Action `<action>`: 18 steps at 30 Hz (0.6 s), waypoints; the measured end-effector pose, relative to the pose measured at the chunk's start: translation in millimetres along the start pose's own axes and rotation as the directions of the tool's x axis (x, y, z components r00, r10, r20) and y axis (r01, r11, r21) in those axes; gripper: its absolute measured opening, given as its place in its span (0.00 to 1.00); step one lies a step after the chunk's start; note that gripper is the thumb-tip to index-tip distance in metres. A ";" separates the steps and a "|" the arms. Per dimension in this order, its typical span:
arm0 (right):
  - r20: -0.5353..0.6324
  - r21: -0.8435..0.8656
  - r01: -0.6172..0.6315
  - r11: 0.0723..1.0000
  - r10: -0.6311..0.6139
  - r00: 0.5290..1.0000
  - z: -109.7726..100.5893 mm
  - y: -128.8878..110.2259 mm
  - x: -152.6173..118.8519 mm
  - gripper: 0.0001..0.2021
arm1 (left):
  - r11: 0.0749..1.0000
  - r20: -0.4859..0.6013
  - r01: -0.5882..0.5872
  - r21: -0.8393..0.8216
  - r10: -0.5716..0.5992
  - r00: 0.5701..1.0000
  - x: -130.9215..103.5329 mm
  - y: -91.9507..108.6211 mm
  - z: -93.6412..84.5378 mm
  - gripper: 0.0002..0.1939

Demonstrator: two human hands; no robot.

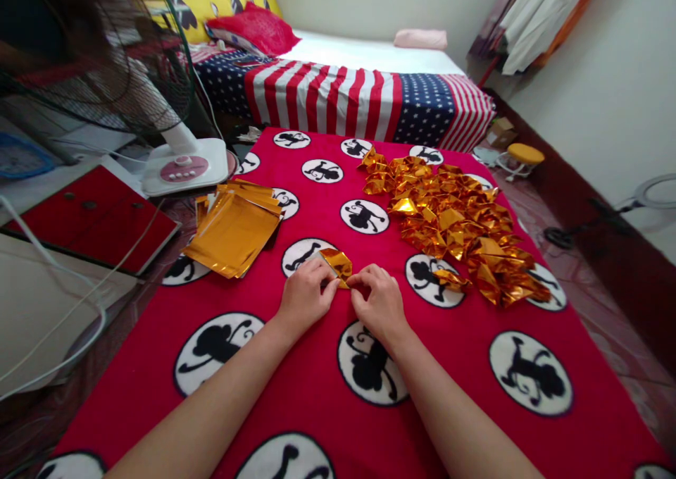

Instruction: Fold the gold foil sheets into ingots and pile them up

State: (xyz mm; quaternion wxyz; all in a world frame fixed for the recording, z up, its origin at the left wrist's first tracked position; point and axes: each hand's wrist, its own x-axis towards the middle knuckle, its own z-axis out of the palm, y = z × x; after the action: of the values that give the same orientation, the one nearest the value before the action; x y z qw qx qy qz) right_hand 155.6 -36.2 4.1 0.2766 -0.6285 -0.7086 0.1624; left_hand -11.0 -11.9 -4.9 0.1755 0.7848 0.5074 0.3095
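Note:
A partly folded sheet of gold foil paper (338, 260) is held between my two hands, just above the red cloth with monkey pictures (317, 211). My left hand (309, 289) pinches its left side, fingers closed. On the right edge, the thumb and fingers of my right hand (377, 296) are pressed together on the foil. A stack of flat gold foil sheets (235, 229) lies to the left. To the right spreads a heap of folded gold foil pieces (448, 218), with one small piece (451, 280) at its near side.
A white fan (184, 162) stands at the left beside a red-topped cabinet (87, 204). Beyond the cloth is a bed with a striped and starred cover (338, 98). A yellow stool (525, 153) stands on the floor at right, near a round-based stand (560, 237).

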 end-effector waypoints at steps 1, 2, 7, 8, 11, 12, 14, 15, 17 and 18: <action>0.001 0.001 0.000 1.000 0.000 1.000 0.0 -0.1 0.0 0.08 | 1.000 -0.002 0.005 0.006 -0.005 1.000 0.2 0.8 -0.1 0.08; 0.001 0.001 0.000 1.000 0.000 1.000 0.0 -0.1 0.0 0.08 | 1.000 -0.003 0.010 0.013 -0.010 1.000 0.3 1.6 -0.1 0.08; -0.002 0.000 -0.001 1.000 0.001 1.000 0.3 0.5 -0.1 0.08 | 0.999 -0.014 0.024 0.035 -0.023 1.000 0.7 2.1 0.7 0.09; -0.003 0.000 -0.002 1.000 0.002 1.000 0.3 0.6 -0.3 0.08 | 0.999 -0.016 0.025 0.036 -0.024 1.000 0.6 1.7 1.0 0.09; -0.007 0.000 0.001 1.000 -0.001 1.000 0.4 0.6 -0.8 0.08 | 0.999 -0.020 0.026 0.031 -0.025 0.999 0.5 1.0 1.4 0.09; -0.009 0.000 0.003 1.000 -0.003 1.000 0.4 0.5 -0.9 0.08 | 0.999 -0.023 0.024 0.030 -0.024 0.999 0.5 0.9 1.4 0.09; -0.014 0.001 0.007 1.000 -0.007 1.000 0.7 0.4 -0.9 0.07 | 0.999 -0.028 0.024 0.030 -0.023 0.999 0.5 1.2 1.5 0.09; -0.017 0.002 0.009 1.000 -0.009 1.000 0.9 0.4 -0.9 0.07 | 0.999 -0.029 0.026 0.032 -0.025 0.999 0.4 1.4 1.5 0.09; -0.021 0.002 0.012 1.000 -0.012 1.000 1.3 0.4 -1.0 0.07 | 0.999 -0.026 0.031 0.038 -0.030 0.999 0.4 2.1 1.6 0.09; -0.021 0.002 0.013 1.000 -0.012 1.000 1.5 0.4 -1.0 0.07 | 0.998 -0.025 0.035 0.043 -0.034 0.999 0.3 2.6 1.6 0.09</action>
State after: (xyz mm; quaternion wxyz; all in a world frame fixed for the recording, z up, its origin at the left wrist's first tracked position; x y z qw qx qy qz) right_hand 155.1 -37.0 2.5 0.2856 -0.6253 -0.7095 0.1550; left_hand -8.1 -12.6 -4.5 0.1576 0.7759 0.5295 0.3047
